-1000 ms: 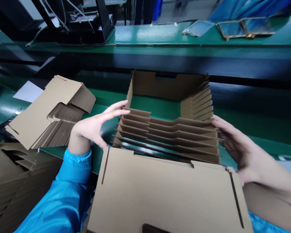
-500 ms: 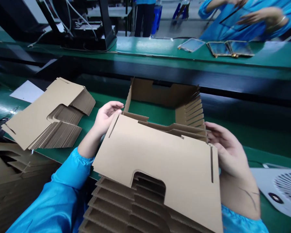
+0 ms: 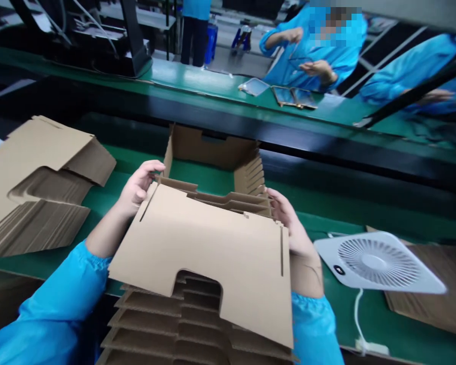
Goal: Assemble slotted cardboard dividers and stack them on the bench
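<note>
A slotted cardboard divider (image 3: 213, 243) with a notch cut in its lower edge faces me, tilted, at the near side of a partly assembled cardboard frame (image 3: 197, 142). My left hand (image 3: 137, 190) grips its upper left corner, fingers curled over the edge. At the upper right corner, my right hand (image 3: 289, 220) holds the side from outside, its fingertips partly hidden behind the board. Behind the divider, several slotted side strips (image 3: 253, 172) stand in a row. Below it, several stepped cardboard layers (image 3: 148, 324) are stacked.
A pile of flat notched cardboard pieces (image 3: 41, 147) leans on the green bench at left. At right sit a grey fan (image 3: 376, 261) with a white cable and more brown cardboard (image 3: 433, 304). Across the bench, co-workers in blue handle parts near thin glassy panels (image 3: 294, 96).
My view has swung to the right, so the cardboard and both hands appear further left. The fan and a second co-worker have come into view. Both hands stay at the divider's corners.
</note>
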The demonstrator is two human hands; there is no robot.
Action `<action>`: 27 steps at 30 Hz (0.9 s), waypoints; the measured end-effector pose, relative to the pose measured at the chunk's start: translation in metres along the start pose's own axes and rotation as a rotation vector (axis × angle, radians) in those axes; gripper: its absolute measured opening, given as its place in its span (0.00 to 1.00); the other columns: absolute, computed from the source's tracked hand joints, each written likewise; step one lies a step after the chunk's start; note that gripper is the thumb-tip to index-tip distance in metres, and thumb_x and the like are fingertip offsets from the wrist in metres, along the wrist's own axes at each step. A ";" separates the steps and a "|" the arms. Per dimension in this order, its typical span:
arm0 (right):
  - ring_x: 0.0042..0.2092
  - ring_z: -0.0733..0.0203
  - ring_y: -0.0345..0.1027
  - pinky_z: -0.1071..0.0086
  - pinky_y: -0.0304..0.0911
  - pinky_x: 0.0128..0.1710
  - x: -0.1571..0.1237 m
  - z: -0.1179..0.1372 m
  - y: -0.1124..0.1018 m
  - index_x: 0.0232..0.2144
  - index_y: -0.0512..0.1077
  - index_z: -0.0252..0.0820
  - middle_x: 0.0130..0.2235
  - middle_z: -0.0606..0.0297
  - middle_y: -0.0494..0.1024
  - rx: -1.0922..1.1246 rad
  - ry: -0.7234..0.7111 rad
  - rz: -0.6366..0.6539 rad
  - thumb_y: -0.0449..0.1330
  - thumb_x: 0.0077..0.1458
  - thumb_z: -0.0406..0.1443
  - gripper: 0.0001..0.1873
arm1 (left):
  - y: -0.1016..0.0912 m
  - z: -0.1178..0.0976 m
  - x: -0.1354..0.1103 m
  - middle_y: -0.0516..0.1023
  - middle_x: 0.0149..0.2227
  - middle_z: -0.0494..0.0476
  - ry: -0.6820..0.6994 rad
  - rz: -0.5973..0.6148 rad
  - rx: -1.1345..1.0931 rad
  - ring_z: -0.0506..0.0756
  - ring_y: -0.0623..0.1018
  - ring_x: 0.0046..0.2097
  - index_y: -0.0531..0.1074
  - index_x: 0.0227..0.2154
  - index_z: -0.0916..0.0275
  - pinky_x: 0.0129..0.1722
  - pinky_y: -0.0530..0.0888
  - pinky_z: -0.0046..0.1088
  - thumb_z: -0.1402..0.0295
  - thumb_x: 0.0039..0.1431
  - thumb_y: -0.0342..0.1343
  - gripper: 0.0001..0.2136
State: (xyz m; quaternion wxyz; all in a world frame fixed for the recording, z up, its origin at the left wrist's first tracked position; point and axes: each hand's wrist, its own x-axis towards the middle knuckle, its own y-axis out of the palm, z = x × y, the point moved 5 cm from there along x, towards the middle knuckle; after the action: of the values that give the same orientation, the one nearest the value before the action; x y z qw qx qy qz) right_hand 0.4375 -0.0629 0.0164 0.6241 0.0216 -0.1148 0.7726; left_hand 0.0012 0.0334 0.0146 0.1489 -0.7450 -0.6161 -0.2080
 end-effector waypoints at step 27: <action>0.49 0.45 0.76 0.52 0.77 0.49 0.012 -0.011 0.002 0.42 0.79 0.51 0.48 0.56 0.78 0.129 -0.107 -0.193 0.75 0.52 0.70 0.35 | -0.004 -0.034 0.002 0.81 0.38 0.64 -0.056 0.079 -0.050 0.61 0.78 0.39 0.89 0.36 0.58 0.39 0.75 0.39 0.44 0.63 0.69 0.20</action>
State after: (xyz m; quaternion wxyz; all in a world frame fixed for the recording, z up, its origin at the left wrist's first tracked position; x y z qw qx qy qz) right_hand 0.4341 -0.0497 0.0075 0.6858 0.1141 -0.0953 0.7124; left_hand -0.0068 0.0194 0.0447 0.1212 -0.7778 -0.5846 -0.1962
